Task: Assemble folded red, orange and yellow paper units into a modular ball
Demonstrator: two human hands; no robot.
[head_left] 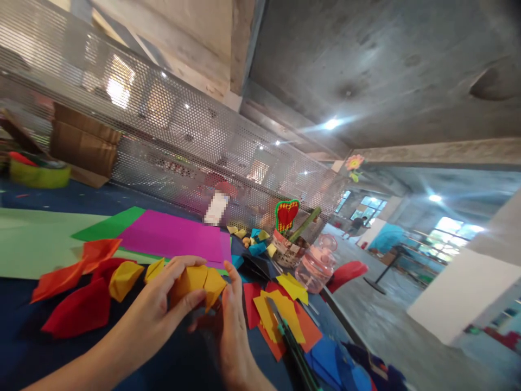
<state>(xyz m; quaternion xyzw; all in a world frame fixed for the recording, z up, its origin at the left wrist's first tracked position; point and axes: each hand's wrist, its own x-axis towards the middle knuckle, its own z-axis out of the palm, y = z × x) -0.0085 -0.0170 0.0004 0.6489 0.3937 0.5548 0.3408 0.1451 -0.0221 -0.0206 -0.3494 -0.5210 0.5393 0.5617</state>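
You have the yellow paper piece (197, 278) in front of you, lifted between your two hands above the near part of the dark blue table (158, 361). Your left hand (173, 301) grasps it, thumb pressed on the near face and fingers curled over the top edge. Your right hand (234, 326) stands raised at the other end, fingers extended upward; its thumb side is dark and blurred, so you cannot tell from here whether it pinches the paper or only steadies it.

The relation that matters: the piece lies to the right of your left palm and just left of your right fingers, its long axis running across from one hand to the other. Both hands are close, but the left has the firmer hold. The right end points toward your right fingers, with a creased corner angling down toward the table.

Left of your left hand lie a smaller yellow fold (125, 279) and a red paper piece (81, 312). Right of your right hand, a cutter knife (292, 342) rests across yellow-orange paper sheets (292, 316).
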